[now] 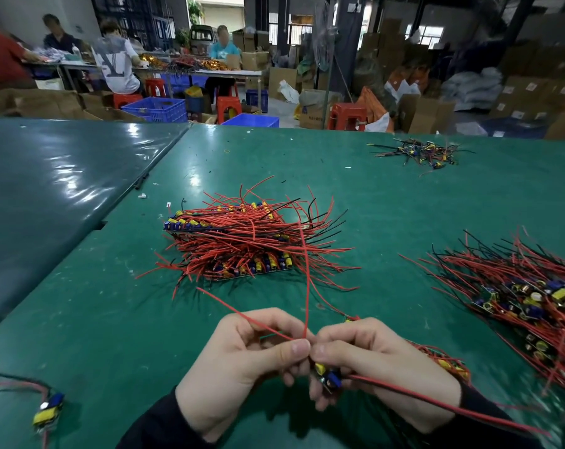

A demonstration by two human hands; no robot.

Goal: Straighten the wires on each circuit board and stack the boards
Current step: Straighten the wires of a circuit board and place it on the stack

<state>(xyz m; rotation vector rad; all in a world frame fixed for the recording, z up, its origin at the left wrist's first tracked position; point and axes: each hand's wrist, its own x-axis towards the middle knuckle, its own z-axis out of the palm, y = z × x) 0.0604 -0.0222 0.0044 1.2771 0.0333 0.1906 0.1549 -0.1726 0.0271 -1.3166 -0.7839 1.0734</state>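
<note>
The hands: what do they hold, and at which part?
Left hand pinches red wires near their base; right hand grips the small circuit board.

stacked boards (232, 241) centre, loose pile (527, 303) right

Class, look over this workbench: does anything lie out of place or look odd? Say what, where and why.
One circuit board lies alone near the table's left front edge, apart from the centre stack and the right-hand pile. Wire offcuts are scattered far right. Both hands grip another board's wires.
</note>
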